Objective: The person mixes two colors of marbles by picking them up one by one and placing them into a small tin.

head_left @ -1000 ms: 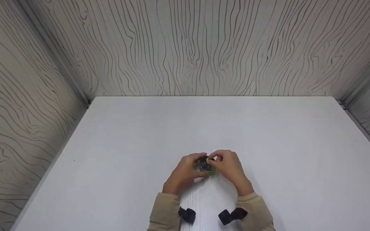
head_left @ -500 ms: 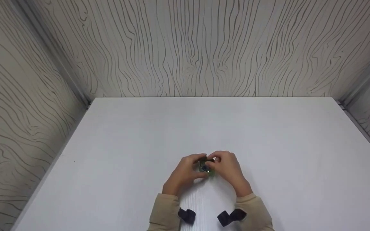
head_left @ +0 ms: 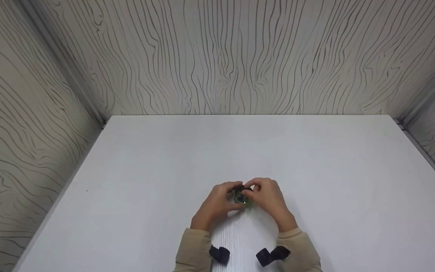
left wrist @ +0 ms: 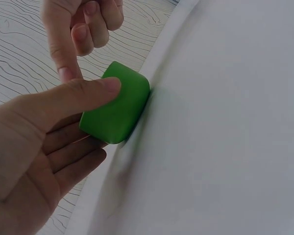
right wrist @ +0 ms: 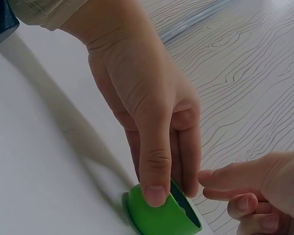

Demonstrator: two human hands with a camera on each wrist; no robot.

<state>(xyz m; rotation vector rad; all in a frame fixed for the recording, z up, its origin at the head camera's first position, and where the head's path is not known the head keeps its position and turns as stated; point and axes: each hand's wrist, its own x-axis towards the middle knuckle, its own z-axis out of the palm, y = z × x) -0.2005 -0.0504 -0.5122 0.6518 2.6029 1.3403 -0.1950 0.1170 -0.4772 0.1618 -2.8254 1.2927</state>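
A small green cup (head_left: 243, 198) with a rounded base and a dark inside stands near the front middle of the white table. My left hand (head_left: 216, 202) grips it from the left. The left thumb presses the outer wall of the green cup (left wrist: 122, 107) in the left wrist view, the fingers lying on its far side. From the right, my right hand (head_left: 269, 194) reaches over the mouth, thumb and index finger close together at the far rim. A tiny pale bit shows inside the cup (right wrist: 154, 215). I cannot tell whether the right fingertips pinch anything.
The white table (head_left: 164, 158) runs back to a wood-grain patterned wall (head_left: 217, 56), with grey metal strips (head_left: 60, 60) at the corners. Dark wrist-worn devices (head_left: 221, 254) sit on the inner side of both tan sleeves (head_left: 195, 245).
A small yellow thing under my right fingertips over the cup one second ago is no longer visible now. The right hand has shifted slightly; the left keeps its grip.
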